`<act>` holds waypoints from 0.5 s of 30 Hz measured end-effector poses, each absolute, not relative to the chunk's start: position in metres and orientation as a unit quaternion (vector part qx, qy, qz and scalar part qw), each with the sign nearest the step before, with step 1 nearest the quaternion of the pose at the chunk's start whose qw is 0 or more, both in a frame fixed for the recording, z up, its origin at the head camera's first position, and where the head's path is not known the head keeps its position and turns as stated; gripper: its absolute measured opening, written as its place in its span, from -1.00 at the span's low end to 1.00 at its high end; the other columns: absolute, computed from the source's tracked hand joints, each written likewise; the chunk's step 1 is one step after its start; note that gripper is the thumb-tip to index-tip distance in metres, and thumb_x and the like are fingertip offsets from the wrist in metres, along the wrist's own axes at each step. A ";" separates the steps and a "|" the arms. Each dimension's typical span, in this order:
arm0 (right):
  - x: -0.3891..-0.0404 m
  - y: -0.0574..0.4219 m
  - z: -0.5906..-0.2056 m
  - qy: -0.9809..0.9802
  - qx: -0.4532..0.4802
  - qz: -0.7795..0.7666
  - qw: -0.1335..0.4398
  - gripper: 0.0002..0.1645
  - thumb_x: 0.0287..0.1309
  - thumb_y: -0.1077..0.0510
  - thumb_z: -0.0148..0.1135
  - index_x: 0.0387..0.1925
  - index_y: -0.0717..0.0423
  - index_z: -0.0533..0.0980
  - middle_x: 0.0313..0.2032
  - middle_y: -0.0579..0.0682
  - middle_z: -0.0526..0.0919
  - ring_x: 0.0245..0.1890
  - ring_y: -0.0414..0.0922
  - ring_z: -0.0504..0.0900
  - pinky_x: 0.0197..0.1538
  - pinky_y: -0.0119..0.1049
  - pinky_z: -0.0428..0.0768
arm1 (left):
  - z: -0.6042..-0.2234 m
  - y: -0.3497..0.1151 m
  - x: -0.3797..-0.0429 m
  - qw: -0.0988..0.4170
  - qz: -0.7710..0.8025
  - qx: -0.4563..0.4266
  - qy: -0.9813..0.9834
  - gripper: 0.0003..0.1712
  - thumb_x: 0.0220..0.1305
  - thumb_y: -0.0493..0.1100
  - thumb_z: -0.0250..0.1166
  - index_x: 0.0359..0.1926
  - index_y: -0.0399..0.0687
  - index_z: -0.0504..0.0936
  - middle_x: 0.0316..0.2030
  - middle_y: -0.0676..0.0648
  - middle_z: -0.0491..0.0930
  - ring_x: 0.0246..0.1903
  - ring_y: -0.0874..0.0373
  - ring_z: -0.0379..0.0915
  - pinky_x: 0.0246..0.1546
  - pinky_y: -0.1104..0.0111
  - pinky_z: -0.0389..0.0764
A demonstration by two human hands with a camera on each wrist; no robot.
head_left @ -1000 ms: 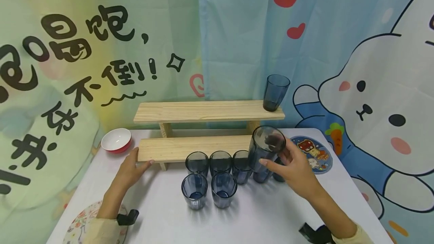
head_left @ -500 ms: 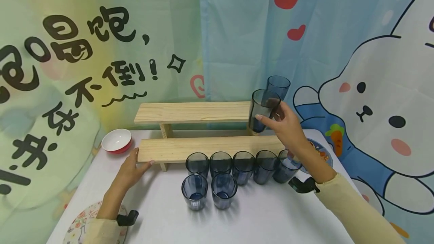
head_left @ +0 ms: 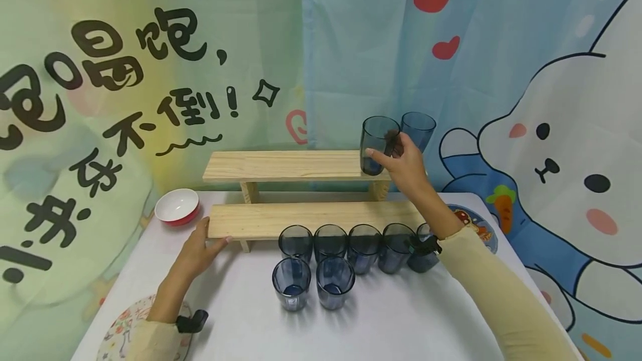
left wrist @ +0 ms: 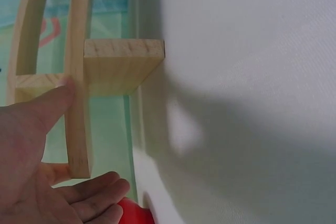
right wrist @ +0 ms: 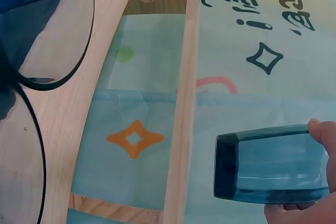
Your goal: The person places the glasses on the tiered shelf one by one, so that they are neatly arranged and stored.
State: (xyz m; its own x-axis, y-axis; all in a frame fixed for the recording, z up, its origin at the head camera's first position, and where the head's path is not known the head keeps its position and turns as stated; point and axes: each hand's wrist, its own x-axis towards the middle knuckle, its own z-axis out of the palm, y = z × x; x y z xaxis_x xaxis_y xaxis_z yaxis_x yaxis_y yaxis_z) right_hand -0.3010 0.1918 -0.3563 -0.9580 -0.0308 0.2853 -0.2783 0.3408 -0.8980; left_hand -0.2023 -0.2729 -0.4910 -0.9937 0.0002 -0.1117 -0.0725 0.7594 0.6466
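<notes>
In the head view my right hand grips a blue-tinted drinking glass upright over the right end of the upper wooden board. The right wrist view has that glass between thumb and fingers, its base a little off the board's edge. Just behind and right of it a second glass stands on that board. My left hand holds the left end of the lower board; in the left wrist view its thumb presses the board's edge.
Several glasses stand in a row before the lower board, with two more glasses in front. A red-and-white bowl sits at left. One patterned round mat lies at right, another mat at front left.
My right hand has lifted the glass from above the front row up and back to the upper board, beside the standing glass. My left hand has stayed at the lower board's end.
</notes>
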 end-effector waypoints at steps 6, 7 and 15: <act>-0.316 0.185 -0.363 -0.815 0.077 0.562 0.115 -0.10 0.34 -0.14 0.45 0.45 0.24 0.26 0.32 0.28 0.44 0.44 0.13 0.40 0.45 0.02 0.43 | -0.490 -0.273 -0.202 0.046 0.346 -0.016 0.937 0.10 0.53 0.11 0.29 0.57 -0.56 -0.13 0.51 -0.67 0.02 0.53 -0.56 -0.03 0.51 -0.31 0.13; -0.319 0.185 -0.365 -0.816 0.073 0.561 0.115 -0.07 0.35 -0.15 0.44 0.48 0.24 0.24 0.37 0.28 0.42 0.47 0.13 0.38 0.45 0.02 0.42 | -0.489 -0.273 -0.201 0.046 0.347 -0.016 0.936 0.09 0.53 0.11 0.29 0.57 -0.55 -0.13 0.51 -0.67 0.02 0.53 -0.56 -0.03 0.51 -0.31 0.13; -0.328 0.181 -0.369 -0.824 0.043 0.551 0.122 0.13 0.35 -0.20 0.42 0.65 0.18 0.05 0.58 0.26 0.22 0.61 0.14 0.20 0.61 -0.07 0.25 | -0.490 -0.271 -0.201 0.042 0.353 -0.017 0.935 0.08 0.53 0.08 0.30 0.57 -0.54 -0.12 0.51 -0.66 0.04 0.53 -0.55 -0.01 0.51 -0.30 0.14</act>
